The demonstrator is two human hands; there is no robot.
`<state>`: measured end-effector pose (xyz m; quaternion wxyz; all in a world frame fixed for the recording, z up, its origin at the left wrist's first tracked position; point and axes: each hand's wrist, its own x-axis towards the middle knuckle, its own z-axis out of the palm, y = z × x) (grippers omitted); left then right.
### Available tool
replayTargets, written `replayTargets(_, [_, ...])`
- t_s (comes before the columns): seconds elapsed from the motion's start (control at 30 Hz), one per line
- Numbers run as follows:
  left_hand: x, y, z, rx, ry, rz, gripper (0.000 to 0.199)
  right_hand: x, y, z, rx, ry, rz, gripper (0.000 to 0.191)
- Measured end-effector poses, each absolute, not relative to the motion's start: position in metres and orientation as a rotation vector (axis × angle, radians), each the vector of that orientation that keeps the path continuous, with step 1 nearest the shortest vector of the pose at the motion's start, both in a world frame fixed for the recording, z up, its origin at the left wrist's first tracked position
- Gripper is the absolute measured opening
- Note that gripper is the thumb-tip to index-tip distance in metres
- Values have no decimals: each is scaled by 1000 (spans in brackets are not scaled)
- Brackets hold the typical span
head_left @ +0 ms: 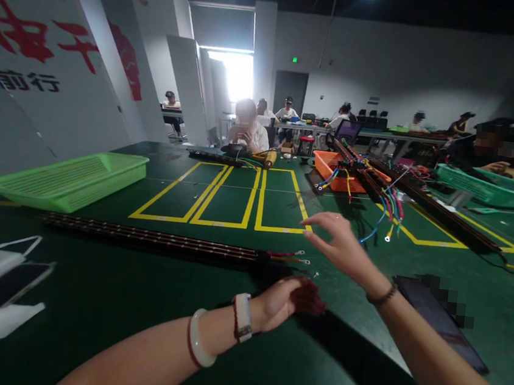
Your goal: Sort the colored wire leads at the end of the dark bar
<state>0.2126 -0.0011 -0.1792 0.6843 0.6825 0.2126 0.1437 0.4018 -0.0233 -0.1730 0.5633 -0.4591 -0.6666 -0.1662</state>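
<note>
My left hand (283, 302) is curled around a dark red bundle (309, 297) near the front of the green table, just below the end of a long dark strip (151, 239) with red wires and ring terminals (293, 257) sticking out. My right hand (341, 244) hovers above the table with its fingers spread and nothing in it, right of those wire ends. I wear a white bangle and a watch on the left wrist and a dark band on the right.
A green tray (67, 182) lies upside down at the left. An orange basket (333, 167) and long strips with coloured wires (388, 206) lie ahead right, a teal basket (491, 186) beyond. A dark phone (436, 318) lies at my right forearm. Several people sit at far tables.
</note>
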Motion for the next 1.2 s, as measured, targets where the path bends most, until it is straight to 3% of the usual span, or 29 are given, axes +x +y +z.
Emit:
replayTargets(0.43, [218,4,-173,1174,537,501,54,383,11,-196,-1080,-1831,195,39])
replayTargets(0.63, [220,1,-174,1166,521,617,41,373,13,-198,-1086,-1751,-283,24])
replayTargets(0.97, [221,10,-177,1112,409,800,26,362,5,-208,-851,-1769,-1164,22])
replayTargets(1.2, [222,15,-180,1039,435,873,21,360,4,-209,-834,-1899,-1336,19])
